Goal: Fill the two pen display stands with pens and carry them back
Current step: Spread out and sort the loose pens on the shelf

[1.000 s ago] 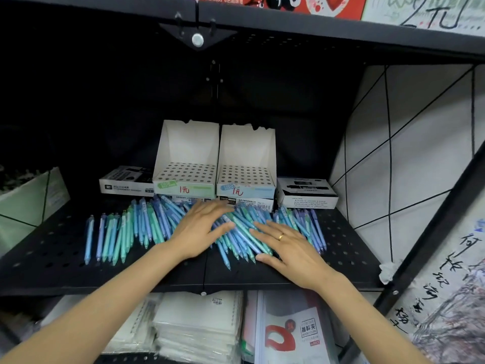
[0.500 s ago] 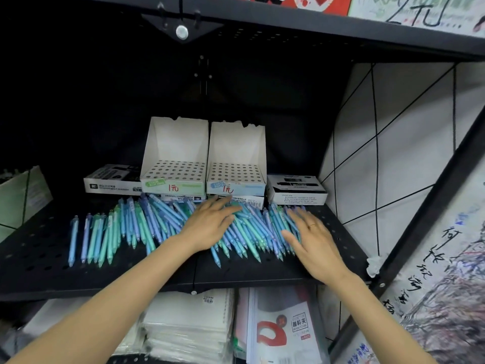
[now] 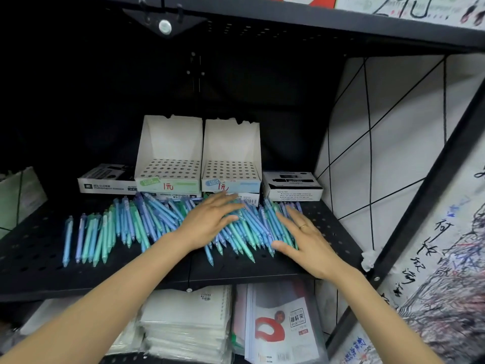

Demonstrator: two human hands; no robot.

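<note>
Resting flat on slim plastic pens (image 3: pixel 244 229), left hand (image 3: pixel 207 222), right hand (image 3: pixel 307 240)

The left hand (image 3: pixel 207 222) and right hand (image 3: pixel 304 240) lie flat over the pens (image 3: pixel 244 227), hiding those beneath. Both forearms run off the frame at 6 o'clock. The small print on the black-and-white boxes (image 3: pixel 292 186) at 3 o'clock of the display stands (image 3: pixel 199 169) is unreadable. The shelf's dark back (image 3: pixel 131 88) toward 11 o'clock shows nothing.

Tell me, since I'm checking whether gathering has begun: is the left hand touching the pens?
Touching. The head view shows the left hand lying flat, fingers spread, directly on the pile of pens on the shelf.
</note>
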